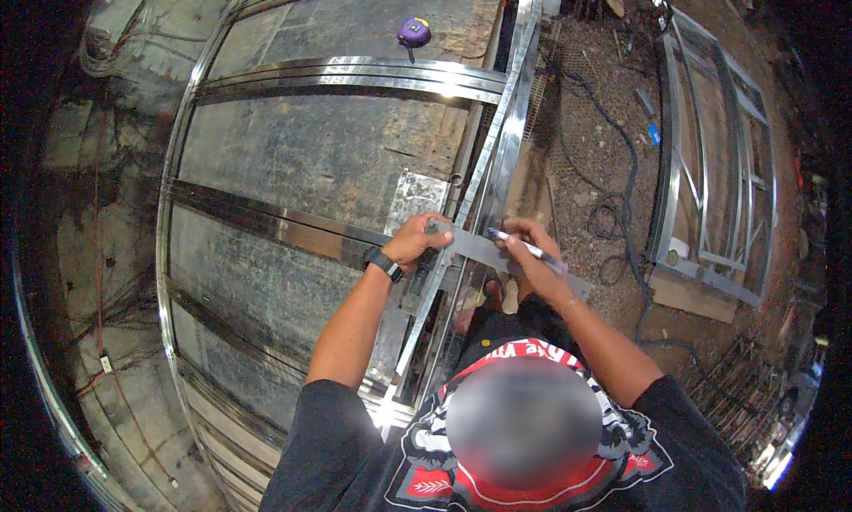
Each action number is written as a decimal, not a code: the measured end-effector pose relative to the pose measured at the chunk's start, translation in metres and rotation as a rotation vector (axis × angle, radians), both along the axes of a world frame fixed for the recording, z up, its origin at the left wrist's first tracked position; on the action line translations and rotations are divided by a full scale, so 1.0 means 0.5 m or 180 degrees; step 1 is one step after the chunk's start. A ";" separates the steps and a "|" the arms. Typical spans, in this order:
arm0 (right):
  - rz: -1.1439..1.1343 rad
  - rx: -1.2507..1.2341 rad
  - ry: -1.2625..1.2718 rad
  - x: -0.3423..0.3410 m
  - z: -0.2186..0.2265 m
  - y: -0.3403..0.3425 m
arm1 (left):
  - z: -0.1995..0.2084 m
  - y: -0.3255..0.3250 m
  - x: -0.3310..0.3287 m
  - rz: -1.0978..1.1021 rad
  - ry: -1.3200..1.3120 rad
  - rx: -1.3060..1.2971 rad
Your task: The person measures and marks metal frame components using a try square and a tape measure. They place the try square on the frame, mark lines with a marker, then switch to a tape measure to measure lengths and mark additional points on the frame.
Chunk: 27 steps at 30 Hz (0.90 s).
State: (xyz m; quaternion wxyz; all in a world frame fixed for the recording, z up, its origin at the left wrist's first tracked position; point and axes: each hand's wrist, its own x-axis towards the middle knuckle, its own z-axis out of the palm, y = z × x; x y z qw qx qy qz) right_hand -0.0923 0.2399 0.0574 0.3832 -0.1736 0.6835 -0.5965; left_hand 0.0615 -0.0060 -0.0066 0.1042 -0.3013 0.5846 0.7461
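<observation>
A flat grey steel strip (477,245), like a ruler or the blade of a square, lies across the edge of a shiny metal frame (333,73). My left hand (415,243) is closed on its left end, the thumb pressing on top. My right hand (535,256) grips a white marker pen (552,262), its dark tip pointing left just above the strip. The strip's far right end passes beneath my right hand and shows beyond it. Whether the pen tip touches metal, I cannot tell. A dark watch (385,263) is on my left wrist.
A purple tape measure (414,33) rests on the worn board (328,148) inside the frame. Another metal frame (710,157) lies on the gravelly ground to the right. A dark cable (628,170) and a blue object (654,135) lie between them.
</observation>
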 end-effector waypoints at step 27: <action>0.0719 0.0043 -0.0025 -0.021 -0.036 -0.058 | 0.000 -0.003 0.006 -0.0147 0.0072 -0.0427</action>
